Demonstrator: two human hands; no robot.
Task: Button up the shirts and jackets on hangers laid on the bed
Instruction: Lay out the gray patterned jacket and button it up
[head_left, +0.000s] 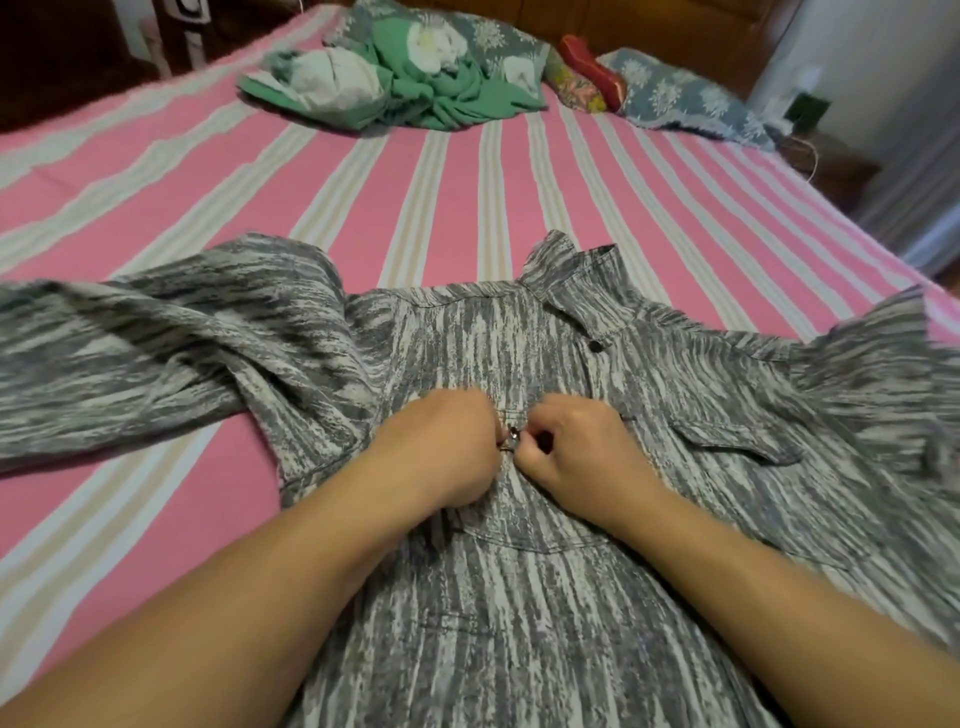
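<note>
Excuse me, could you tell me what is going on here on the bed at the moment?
A person is fastening a grey streaked jacket spread flat on the pink striped bed. The left hand and right hand meet at the front placket, both pinching the fabric around a metal button. A dark button near the collar is not yet fastened. A green garment lies crumpled by the pillows. No hanger is visible.

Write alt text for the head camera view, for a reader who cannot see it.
Two bare hands, left hand and right hand, pinch the front of a grey streaked jacket at a metal button. The jacket lies spread on a pink striped bed; crumpled green cloth lies beyond.
</note>
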